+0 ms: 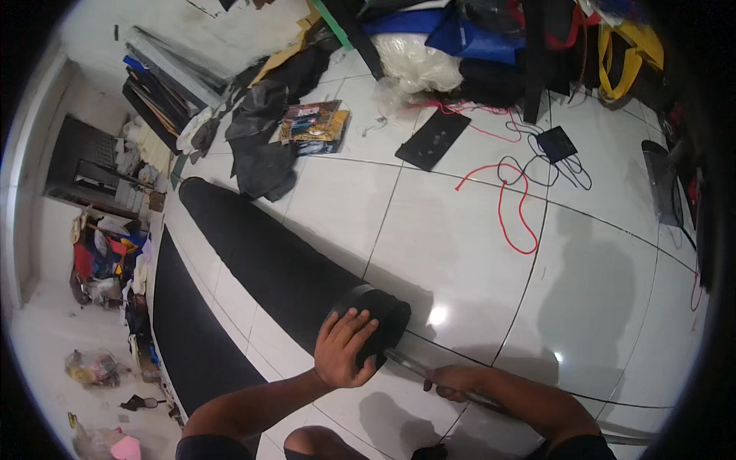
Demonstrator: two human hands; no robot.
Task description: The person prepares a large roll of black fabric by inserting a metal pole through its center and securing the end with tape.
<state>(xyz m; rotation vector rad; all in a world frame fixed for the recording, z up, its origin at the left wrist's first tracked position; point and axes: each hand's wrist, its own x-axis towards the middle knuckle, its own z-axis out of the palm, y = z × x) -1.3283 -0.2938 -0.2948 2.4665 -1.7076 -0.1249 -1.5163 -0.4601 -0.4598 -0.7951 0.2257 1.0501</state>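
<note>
A long black fabric roll [268, 257] lies slantwise on the white tiled floor, from the far left to its near end at the centre. My left hand [346, 349] rests on top of that near end, fingers spread and stretched out, beside a dark band [354, 294] around the roll. From the lower right, a grey metal pipe [408, 363] reaches the roll's end; how far it goes inside is hidden. My right hand [457, 381] is wrapped round the pipe, a little way from the roll.
Flat black material [195, 330] lies left of the roll. Beyond it are dark cloth scraps [263, 153], colourful printed packets [316, 126], a black rectangular piece [434, 138] and red cord [501, 218]. Bags and bundles fill the far edge, including a white plastic bundle [418, 65].
</note>
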